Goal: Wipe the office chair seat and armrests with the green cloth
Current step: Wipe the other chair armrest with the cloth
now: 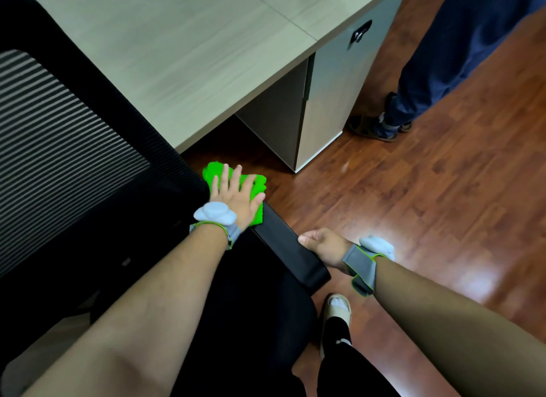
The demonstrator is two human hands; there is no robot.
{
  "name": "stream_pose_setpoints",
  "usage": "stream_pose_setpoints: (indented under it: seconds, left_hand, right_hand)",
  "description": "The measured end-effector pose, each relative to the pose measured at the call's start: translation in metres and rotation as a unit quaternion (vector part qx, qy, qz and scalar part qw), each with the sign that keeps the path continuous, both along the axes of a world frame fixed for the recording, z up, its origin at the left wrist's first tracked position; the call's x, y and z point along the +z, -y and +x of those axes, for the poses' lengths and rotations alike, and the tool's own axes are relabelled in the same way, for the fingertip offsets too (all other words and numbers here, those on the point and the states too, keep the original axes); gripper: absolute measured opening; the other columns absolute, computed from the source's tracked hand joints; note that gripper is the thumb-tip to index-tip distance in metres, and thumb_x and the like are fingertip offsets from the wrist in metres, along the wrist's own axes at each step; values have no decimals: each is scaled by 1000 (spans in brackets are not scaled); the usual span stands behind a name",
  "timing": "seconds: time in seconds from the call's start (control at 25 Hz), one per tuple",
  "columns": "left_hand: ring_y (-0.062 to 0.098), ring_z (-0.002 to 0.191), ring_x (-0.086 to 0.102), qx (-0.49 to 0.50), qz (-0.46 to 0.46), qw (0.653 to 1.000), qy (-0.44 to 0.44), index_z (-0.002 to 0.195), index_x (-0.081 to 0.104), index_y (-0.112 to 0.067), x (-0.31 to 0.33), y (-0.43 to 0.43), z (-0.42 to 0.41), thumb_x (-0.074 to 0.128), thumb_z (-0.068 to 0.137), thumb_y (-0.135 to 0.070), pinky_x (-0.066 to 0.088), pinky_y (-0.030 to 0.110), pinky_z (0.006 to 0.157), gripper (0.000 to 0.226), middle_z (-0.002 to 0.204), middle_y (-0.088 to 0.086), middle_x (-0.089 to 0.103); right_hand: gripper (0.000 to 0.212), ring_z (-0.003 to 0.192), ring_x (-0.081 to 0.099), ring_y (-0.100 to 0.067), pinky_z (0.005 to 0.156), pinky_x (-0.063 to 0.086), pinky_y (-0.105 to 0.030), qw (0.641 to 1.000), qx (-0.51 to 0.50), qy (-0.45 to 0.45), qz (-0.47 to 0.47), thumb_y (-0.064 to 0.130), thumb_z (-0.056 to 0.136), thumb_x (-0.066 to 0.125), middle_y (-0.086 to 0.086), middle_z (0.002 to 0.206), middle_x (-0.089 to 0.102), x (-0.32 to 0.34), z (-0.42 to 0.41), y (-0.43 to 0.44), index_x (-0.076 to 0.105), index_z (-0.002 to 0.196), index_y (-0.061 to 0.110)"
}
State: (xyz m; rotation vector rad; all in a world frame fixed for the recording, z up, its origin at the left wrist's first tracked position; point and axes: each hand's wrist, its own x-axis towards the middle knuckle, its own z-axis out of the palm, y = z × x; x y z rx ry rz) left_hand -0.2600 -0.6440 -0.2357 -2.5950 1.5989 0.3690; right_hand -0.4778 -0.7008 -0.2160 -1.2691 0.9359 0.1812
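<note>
No text, label, brand, number or sign can be read anywhere in this view.

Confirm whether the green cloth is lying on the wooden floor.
No: the green cloth sits on the black chair armrest, pressed flat under the left hand.
</note>
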Motion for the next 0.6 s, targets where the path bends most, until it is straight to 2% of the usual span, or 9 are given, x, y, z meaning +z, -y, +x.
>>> stream_pose_setpoints:
  seconds: [0.08, 0.16, 0.24, 0.28, 0.32, 0.36, 0.48, 0.6]
  left_hand:
    - [31, 147, 3, -33, 2, 999, -1, 145, 30, -27, 2, -12, -30, 33, 93, -55, 4, 47, 117, 59, 159, 5, 12]
    - [32, 146, 12, -83, 0, 997, 5, 142, 37, -27, 6, -24, -59, 33, 90, -58, 11, 47, 117, 61, 158, 6, 19]
    - [32, 139, 34, -119, -23, 993, 18, 130, 54, -28, 12, -33, -79, 31, 85, -59, 31, 49, 110, 59, 149, 6, 41]
    - [32, 135, 40, -125, -26, 992, 14, 125, 58, -28, 14, -37, -84, 30, 85, -59, 36, 49, 106, 58, 144, 5, 47]
    - [31, 136, 39, -128, -22, 992, 4, 126, 58, -29, 14, -39, -84, 29, 85, -59, 35, 49, 107, 58, 145, 4, 46]
    - [30, 140, 32, -128, -17, 992, -6, 130, 53, -31, 12, -38, -80, 29, 87, -58, 29, 49, 110, 57, 150, 2, 39]
    - [26, 148, 4, -90, 7, 996, -19, 144, 32, -34, 4, -22, -43, 30, 92, -57, 10, 47, 117, 56, 160, -2, 10]
    - [25, 148, -3, -2, 18, 999, -35, 146, 26, -32, 2, 1, 8, 34, 95, -52, 6, 43, 117, 56, 161, 1, 4]
  right_hand:
    - [35, 36, 46, 7, 41, 35, -7, 1000, 12, -1, -7, 10, 99, 39, 13, 39, 56, 3, 1, -1, 54, 67, 15]
    - [35, 42, 45, 4, 45, 35, -13, 999, 28, -3, -28, 8, 99, 38, 9, 49, 57, 2, 1, -1, 54, 69, 12]
    - [28, 60, 44, -12, 57, 33, -27, 996, 55, -10, -64, 9, 99, 39, -14, 64, 49, -1, 1, -2, 56, 79, -3]
    - [28, 67, 40, -18, 63, 31, -30, 995, 62, -8, -77, 10, 98, 40, -21, 68, 44, -3, 0, -2, 55, 85, -9]
    - [28, 68, 37, -20, 64, 29, -32, 994, 67, -4, -84, 11, 98, 40, -25, 67, 40, -4, 0, -1, 52, 84, -9]
    - [26, 64, 33, -19, 61, 27, -32, 994, 67, 0, -86, 11, 99, 39, -21, 64, 36, -3, 0, -1, 49, 80, -4]
    - [25, 52, 29, -6, 48, 24, -21, 996, 61, 1, -71, 14, 99, 38, -1, 60, 33, -1, -1, -2, 45, 76, 8]
    - [34, 40, 34, 2, 44, 29, -11, 996, 50, 7, -68, 14, 99, 38, 6, 55, 39, -1, -3, -4, 45, 65, 15]
